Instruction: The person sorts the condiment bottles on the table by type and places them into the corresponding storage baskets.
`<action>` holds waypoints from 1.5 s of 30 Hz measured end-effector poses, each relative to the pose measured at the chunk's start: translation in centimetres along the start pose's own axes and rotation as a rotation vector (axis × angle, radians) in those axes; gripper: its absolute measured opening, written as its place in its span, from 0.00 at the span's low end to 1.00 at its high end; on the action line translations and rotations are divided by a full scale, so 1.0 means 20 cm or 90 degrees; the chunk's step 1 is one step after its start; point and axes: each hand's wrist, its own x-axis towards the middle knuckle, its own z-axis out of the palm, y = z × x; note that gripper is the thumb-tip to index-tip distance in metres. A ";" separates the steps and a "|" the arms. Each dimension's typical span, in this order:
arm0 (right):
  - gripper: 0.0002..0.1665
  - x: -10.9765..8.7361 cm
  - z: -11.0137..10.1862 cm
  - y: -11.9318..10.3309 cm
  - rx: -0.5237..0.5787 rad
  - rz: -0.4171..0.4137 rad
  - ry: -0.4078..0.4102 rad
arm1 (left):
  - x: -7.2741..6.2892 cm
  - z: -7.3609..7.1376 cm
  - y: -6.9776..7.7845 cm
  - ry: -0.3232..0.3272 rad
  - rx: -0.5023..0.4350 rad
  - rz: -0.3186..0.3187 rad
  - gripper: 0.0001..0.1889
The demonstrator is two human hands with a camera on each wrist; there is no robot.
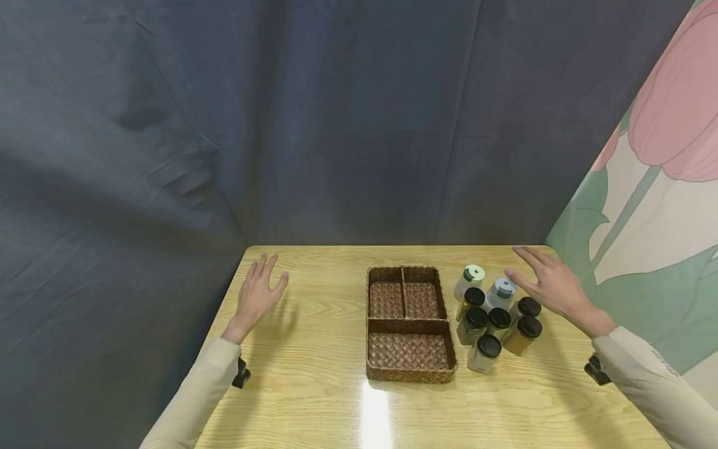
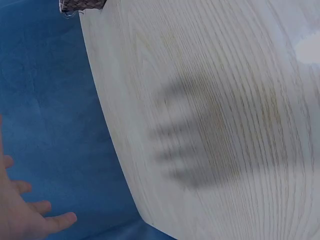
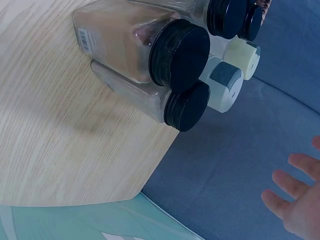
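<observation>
My left hand [image 1: 259, 295] hovers over the left part of the table with its fingers spread, touching nothing. On the other side, my right hand [image 1: 552, 284] hangs above the back right, fingers extended and holding nothing. Nearest to it stand a bottle with a pale blue cap [image 1: 503, 288] and a clear jar with a black lid [image 1: 529, 307]. A black-lidded jar of brown powder [image 3: 120, 42] fills the upper part of the right wrist view. A bottle with a pale green cap [image 1: 473, 273] stands at the back of this group, beside several more black-lidded jars [image 1: 489, 346].
Left of the jars lies a brown woven basket [image 1: 412, 376] with three compartments. Everything stands on a light wood table [image 1: 314, 349]. A dark cloth [image 1: 359, 125] hangs behind and to the left; a flower-patterned wall [image 1: 645, 249] borders the right.
</observation>
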 end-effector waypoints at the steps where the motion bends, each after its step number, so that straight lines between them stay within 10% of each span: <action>1: 0.41 0.00 0.00 0.00 0.002 -0.002 0.001 | 0.00 0.00 0.00 0.000 -0.003 -0.002 0.36; 45: 0.39 0.07 0.13 -0.07 0.014 -0.012 -0.004 | -0.09 0.18 0.09 -0.013 -0.089 -0.003 0.33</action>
